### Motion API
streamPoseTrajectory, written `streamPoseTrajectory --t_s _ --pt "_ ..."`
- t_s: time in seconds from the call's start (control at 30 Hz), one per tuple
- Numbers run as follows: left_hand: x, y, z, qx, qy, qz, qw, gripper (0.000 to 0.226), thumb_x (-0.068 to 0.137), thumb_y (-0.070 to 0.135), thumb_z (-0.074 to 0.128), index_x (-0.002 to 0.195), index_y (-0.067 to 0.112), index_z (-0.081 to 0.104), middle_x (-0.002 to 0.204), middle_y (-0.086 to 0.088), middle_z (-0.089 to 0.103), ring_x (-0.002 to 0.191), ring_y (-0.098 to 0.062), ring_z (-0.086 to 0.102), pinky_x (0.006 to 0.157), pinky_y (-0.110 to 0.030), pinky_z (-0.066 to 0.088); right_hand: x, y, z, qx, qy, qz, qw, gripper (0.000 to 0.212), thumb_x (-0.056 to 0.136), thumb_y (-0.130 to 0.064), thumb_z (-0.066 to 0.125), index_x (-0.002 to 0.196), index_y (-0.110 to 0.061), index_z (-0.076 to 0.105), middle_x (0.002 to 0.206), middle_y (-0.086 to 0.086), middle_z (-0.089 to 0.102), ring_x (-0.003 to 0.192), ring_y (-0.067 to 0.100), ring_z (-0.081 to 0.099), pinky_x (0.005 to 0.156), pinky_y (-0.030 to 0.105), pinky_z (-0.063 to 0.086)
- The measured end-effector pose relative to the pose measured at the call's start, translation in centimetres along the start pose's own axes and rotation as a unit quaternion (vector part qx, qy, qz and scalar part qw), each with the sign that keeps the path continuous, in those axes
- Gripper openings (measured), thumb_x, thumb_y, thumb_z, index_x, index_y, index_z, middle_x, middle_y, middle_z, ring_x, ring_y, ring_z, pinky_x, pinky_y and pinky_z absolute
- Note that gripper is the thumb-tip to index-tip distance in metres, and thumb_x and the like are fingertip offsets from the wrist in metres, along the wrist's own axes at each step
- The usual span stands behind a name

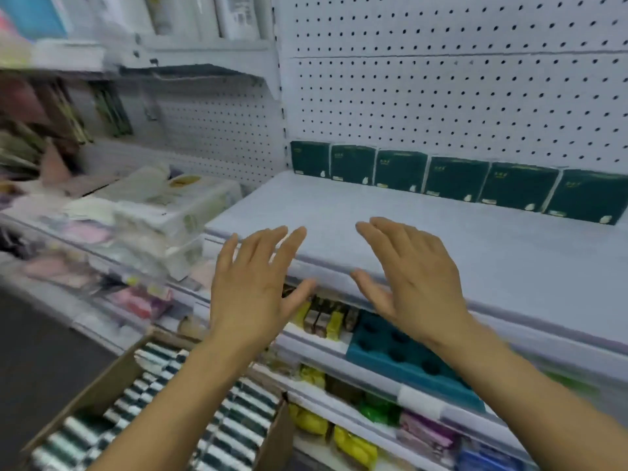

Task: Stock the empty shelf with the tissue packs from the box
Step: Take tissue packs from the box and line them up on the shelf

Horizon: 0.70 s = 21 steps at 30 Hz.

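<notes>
Six dark green tissue packs (452, 180) stood upright in a row at the back of the pale shelf (424, 239), side by side and touching or nearly so, their backs against the white pegboard (458, 96). The row ran from the shelf's left rear corner toward the right edge of the view. The rest of the shelf in front of them was bare.

Many more packs, green with white bands, lay packed on edge in rows inside the open cardboard box (102, 379) at the lower left, below the shelf.

Both hands were held in the air in front of the shelf's front lip, empty and spread wide. The left hand (258, 287) had its fingers fanned and its thumb pointing right; the right hand (414, 270) mirrored it, thumb pointing left. The two were apart, palms turned away from the camera, gripping nothing.

Under the shelf, lower tiers held a teal block with round holes (401, 358), yellow and green packets (326, 426) and purple packets (428, 433). To the left, white wrapped bundles (170, 212) sat on a neighbouring shelf, blurred.
</notes>
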State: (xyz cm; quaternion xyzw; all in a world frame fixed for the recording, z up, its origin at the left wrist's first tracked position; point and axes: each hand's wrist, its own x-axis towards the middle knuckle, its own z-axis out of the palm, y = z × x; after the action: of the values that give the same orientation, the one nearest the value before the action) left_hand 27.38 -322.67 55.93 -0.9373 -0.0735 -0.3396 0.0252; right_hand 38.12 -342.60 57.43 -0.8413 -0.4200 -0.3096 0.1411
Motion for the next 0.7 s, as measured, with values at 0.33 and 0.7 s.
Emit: streamPoseTrajectory --t_s 0.33,0.7 --pt "-16.4 -19.7 -3.2 0.075 -0.137 -0.171 0.973 0.061 0.092 0.059 0.044 0.141 0.023 0.048 0.128 0.0 0.06 0.116 -0.026 0.056 0.098 -0.046 0.043 0.7 -20.0 12.5 0.117 -0.118 -0.073 0.983 0.045 0.092 -0.046 0.045 0.126 -0.017 0.056 0.124 0.005 0.057 0.107 0.029 0.056 0.077 0.039 0.045" --pt "-29.3 -33.4 2.6 -0.024 -0.285 -0.511 0.81 0.055 0.094 0.058 0.048 0.138 0.025 0.049 0.135 -0.003 0.055 0.119 -0.027 0.053 0.095 -0.047 0.047 3.5 -31.0 28.7 0.182 -0.322 -0.162 0.915 0.04 0.093 -0.038 0.051 0.126 -0.017 0.057 0.124 0.005 0.057 0.111 0.03 0.054 0.082 0.042 0.048"
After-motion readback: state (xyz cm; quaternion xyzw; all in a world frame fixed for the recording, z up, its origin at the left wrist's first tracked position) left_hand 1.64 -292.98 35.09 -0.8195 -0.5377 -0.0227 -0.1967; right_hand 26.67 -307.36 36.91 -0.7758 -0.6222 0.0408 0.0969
